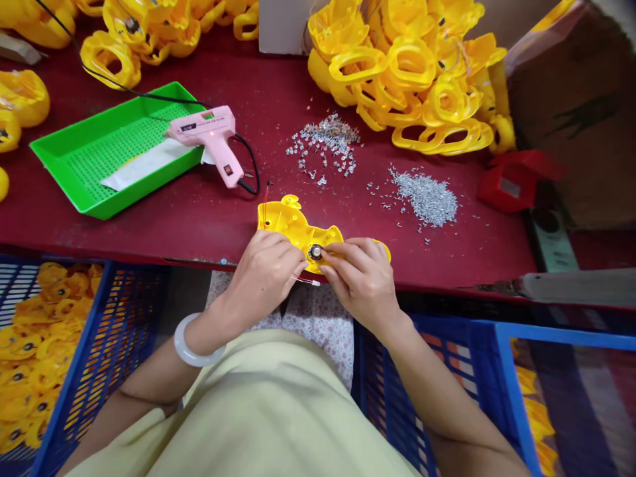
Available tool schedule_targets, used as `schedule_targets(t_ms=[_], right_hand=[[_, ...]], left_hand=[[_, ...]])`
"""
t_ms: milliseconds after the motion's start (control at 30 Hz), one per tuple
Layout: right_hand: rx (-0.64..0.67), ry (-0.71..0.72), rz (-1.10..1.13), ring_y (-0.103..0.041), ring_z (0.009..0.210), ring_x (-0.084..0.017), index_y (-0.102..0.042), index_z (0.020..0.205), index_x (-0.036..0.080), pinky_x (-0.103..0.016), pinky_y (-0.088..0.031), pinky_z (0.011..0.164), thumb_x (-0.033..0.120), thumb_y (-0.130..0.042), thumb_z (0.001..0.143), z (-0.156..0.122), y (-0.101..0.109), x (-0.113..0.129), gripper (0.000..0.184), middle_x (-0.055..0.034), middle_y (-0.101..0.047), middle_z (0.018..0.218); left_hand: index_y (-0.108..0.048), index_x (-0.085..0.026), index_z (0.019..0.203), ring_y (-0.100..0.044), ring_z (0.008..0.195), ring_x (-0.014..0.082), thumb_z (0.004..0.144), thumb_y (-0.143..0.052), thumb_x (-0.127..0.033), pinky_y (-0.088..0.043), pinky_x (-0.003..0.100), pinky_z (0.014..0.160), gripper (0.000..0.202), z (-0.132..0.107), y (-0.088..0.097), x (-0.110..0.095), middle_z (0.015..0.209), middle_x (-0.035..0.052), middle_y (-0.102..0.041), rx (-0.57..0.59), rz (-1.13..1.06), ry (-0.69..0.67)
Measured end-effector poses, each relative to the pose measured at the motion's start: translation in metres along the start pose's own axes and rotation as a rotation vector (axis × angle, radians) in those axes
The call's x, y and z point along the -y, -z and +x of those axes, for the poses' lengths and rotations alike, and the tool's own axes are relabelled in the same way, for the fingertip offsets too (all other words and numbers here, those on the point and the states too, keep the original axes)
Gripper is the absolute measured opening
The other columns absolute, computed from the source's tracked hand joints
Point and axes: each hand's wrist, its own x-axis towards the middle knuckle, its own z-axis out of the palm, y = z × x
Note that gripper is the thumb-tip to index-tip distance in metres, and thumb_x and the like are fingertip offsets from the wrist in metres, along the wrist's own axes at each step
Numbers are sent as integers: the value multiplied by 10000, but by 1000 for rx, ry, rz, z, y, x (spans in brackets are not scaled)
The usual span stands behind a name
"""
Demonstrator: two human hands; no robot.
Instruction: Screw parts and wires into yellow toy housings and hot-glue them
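Observation:
A yellow moulded plastic shell (282,217), hollow side up, lies at the table's front edge. In it sits a small round black-and-silver part (316,252), seemingly a speaker. My left hand (268,265) is closed over the shell's near left side, its fingertips partly hidden. Beneath its thumb a thin wire runs out to a small white tip (315,283). With thumb and fingers bent, my right hand (365,275) pinches at the round part and covers some of the shell. Thin red wires (265,195) with a dark end stick up at the shell's far left.
A pink hot glue gun (211,136) leans on a green tray (99,202). Behind are metal pieces (325,142), small screws (427,197) and heaped yellow shells (407,66). At right are a red box (511,179) and a screwdriver-like tool (571,286). Blue crates (106,344) flank me.

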Motion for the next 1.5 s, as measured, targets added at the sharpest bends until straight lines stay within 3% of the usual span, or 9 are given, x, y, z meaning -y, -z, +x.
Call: schedule_targets(t_ms=[267, 433, 567, 733, 833, 967, 1233, 1367, 1500], right_hand=[[97, -36, 124, -552, 961, -216, -681, 965, 183, -389, -495, 821, 206, -568, 898, -1, 4, -2, 134, -85, -708, 1046], [12, -204, 69, -562, 1033, -235, -642, 1091, 191, -399, -474, 857, 309, -579, 894, 9, 9, -11, 238, -126, -636, 1124], [326, -137, -113, -546, 1011, -274, -620, 1161, 175, -395, -392, 815, 427, -663, 827, 32, 10, -25, 421, -124, -670, 1107], [818, -83, -241, -573, 706, -188, -679, 789, 194, -319, -317, 661, 444, -731, 757, 78, 13, -29, 258, -35, -690, 724], [923, -116, -261, -472, 482, -122, -629, 585, 213, -282, -259, 545, 509, -800, 638, 97, 7, -31, 346, 29, -514, 451], [841, -94, -45, -338, 363, -83, -528, 423, 233, -276, -233, 461, 637, -824, 483, 107, -10, -46, 504, 65, -317, 327], [840, -86, -117, -443, 424, -122, -508, 430, 234, -299, -330, 484, 629, -836, 477, 104, -12, -52, 516, 36, -398, 378], [468, -107, -270, -594, 658, -191, -640, 682, 198, -329, -416, 622, 502, -787, 679, 84, 15, -27, 337, -44, -627, 649], [42, -255, -147, -636, 746, -171, -660, 891, 197, -305, -451, 665, 342, -531, 929, 45, 40, 13, 198, -67, -698, 819]], left_hand=[[-617, -139, 794, -582, 805, 200, 961, -469, -208, -428, 362, 793, 234, 0, -1, 0, 781, 49, -656, -14, 13, -6], [-607, -145, 794, -578, 800, 195, 962, -465, -218, -424, 350, 778, 232, 1, -2, 1, 775, 45, -653, 2, 29, -12], [-606, -139, 802, -579, 795, 197, 964, -458, -216, -432, 350, 776, 233, 1, -2, 1, 779, 48, -653, 2, 27, -29], [-600, -145, 785, -583, 774, 194, 959, -459, -212, -447, 347, 769, 235, 0, -4, 4, 774, 56, -647, 14, -30, -1], [-598, -146, 776, -582, 757, 192, 953, -470, -201, -449, 344, 760, 225, 0, -4, 6, 760, 56, -644, -6, -64, 2], [-603, -153, 792, -586, 761, 191, 960, -460, -207, -447, 346, 760, 227, -1, -5, 7, 766, 56, -651, -11, -86, -13], [-613, -136, 817, -611, 803, 194, 965, -469, -207, -465, 338, 779, 218, 0, -1, 6, 819, 70, -675, -31, -127, -15], [-613, -130, 819, -642, 856, 179, 991, -442, -242, -480, 299, 789, 267, 7, 10, 8, 864, 78, -690, -133, -197, 66], [-588, -145, 743, -626, 753, 139, 992, -456, -273, -453, 263, 703, 310, 12, 19, 11, 795, 44, -674, -110, -234, 138]])
